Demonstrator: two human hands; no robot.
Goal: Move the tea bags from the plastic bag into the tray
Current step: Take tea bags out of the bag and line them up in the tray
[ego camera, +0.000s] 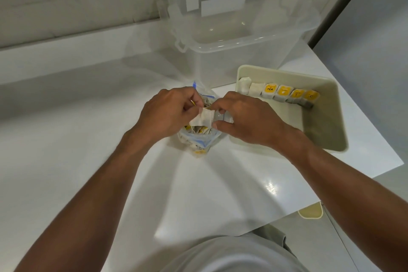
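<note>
A clear plastic bag (199, 141) with a blue zip strip stands open on the white counter, with several tea bags inside. Just above its mouth, my left hand (167, 112) and my right hand (245, 117) both pinch one white tea bag (204, 118) between fingertips. To the right lies a cream tray (326, 121). A row of several tea bags (280, 94), some with yellow tags, lines its far wall. My right wrist crosses the tray's near left corner.
A large clear plastic storage box (231, 35) stands behind the bag and tray. The white counter (88, 139) stretches left; its edge runs diagonally at the right and front. A cream object (311, 212) sits on the floor below that edge.
</note>
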